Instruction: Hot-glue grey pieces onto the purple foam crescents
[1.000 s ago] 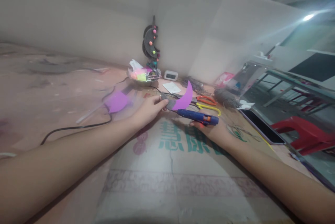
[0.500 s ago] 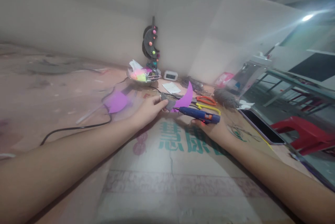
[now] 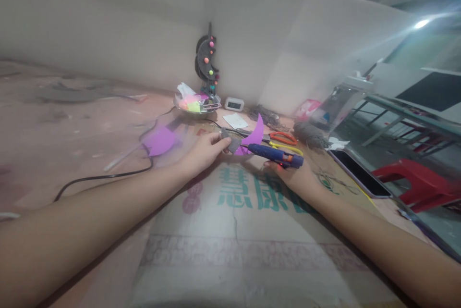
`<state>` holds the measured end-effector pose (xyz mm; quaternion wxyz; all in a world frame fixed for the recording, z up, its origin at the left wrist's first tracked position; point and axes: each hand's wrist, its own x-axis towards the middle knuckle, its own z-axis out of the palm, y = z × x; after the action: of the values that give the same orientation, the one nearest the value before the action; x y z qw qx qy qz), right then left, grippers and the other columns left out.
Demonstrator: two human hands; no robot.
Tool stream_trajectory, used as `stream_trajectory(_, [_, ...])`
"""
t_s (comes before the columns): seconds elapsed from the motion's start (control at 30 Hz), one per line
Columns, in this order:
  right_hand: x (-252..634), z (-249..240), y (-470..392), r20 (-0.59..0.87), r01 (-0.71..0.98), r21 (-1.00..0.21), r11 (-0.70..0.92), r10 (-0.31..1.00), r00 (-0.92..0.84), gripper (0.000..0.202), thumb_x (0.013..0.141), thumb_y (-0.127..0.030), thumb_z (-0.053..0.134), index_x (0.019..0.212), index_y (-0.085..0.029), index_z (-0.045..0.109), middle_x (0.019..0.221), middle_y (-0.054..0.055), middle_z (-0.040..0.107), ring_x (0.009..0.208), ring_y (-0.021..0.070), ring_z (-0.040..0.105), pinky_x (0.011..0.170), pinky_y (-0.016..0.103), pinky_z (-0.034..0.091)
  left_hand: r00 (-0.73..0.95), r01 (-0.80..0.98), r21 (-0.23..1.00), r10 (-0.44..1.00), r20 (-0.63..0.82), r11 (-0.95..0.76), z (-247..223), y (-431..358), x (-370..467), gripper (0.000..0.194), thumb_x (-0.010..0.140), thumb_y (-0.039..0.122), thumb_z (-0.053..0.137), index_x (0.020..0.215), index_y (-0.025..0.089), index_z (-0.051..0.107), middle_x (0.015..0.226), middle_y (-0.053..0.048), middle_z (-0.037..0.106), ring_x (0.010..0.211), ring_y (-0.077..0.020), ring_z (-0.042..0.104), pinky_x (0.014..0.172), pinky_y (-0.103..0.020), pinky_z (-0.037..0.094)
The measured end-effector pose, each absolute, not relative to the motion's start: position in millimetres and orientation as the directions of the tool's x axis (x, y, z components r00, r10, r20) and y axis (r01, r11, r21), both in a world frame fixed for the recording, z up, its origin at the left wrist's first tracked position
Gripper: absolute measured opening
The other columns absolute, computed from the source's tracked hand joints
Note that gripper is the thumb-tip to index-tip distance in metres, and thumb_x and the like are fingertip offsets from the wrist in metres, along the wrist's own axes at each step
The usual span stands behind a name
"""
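Between the thumb and fingers of my left hand (image 3: 212, 148) is a small grey piece of felt-like material (image 3: 234, 144). My right hand (image 3: 293, 173) is wrapped round a dark blue glue gun (image 3: 275, 154) with an orange part and a small red light. Its nozzle points left and meets, or nearly meets, the grey piece's right edge; contact is hard to tell. Behind the nozzle lies a purple crescent (image 3: 256, 135), partly covered by the gun. Pliers with red handles (image 3: 284, 138) and a yellow-handled tool (image 3: 288, 147) lie just beyond my right hand.
Cardboard (image 3: 216, 231) printed with green characters covers the table under my hands. A purple piece (image 3: 160, 141) and a black cord (image 3: 108, 176) lie left. Farther back stand a bowl of craft bits (image 3: 197, 112), a white clock (image 3: 234, 104) and a decorated grey crescent (image 3: 206, 60). A phone (image 3: 360, 173) lies right.
The glue gun's nozzle has tipped slightly and shifted up along the edge of the grey piece. Both hands keep their grips and nearly the same places.
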<state>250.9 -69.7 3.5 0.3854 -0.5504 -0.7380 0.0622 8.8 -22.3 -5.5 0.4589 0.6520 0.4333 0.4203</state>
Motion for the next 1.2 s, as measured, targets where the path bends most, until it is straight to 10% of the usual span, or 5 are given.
stream_trajectory(1.2, [256.0, 1.3, -65.8, 0.501, 0.784, -0.520, 0.340, 0.865, -0.044, 0.019, 0.075, -0.041, 0.068, 0.081, -0.023, 0.068, 0.074, 0.002, 0.071, 0.075, 0.0236, 0.068, 0.069, 0.037, 0.055, 0.297, 0.229, 0.943, 0.940, 0.167, -0.240, -1.7, -26.0, 8.8, 0.031, 0.084, 0.045, 0.053, 0.068, 0.019, 0.053, 0.052, 0.004, 0.048, 0.046, -0.0102, 0.038, 0.048, -0.023, 0.028])
